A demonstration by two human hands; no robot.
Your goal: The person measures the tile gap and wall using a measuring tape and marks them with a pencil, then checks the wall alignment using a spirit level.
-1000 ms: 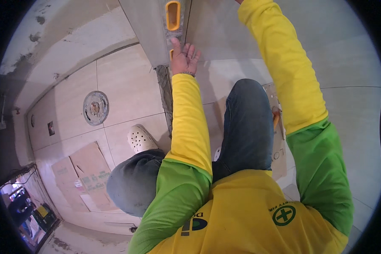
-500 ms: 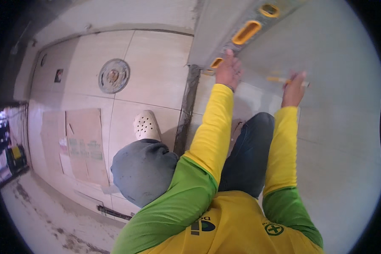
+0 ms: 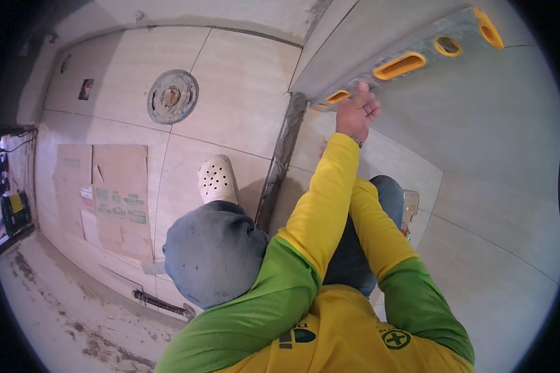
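Note:
A long grey spirit level (image 3: 469,38) with yellow-rimmed openings lies slanted against the grey tiled wall. My left hand (image 3: 356,113) is at its lower part, the fingers curled against its edge. My right forearm passes beneath my left one. Of my right hand (image 3: 322,147) only a sliver shows beside the left sleeve, near the floor strip. Its fingers, and anything in them, are hidden.
A rough cement strip (image 3: 285,155) crosses the tiled floor. To the left are a round metal disc (image 3: 173,97), flat cardboard (image 3: 121,180) and a black-handled tool (image 3: 162,302). A small pale object (image 3: 410,205) is beside my right knee.
My right hand, which held a yellow-and-white pencil-like stick by the wall, has swung left and down under my left arm. My left hand and the level appear slightly farther right in view.

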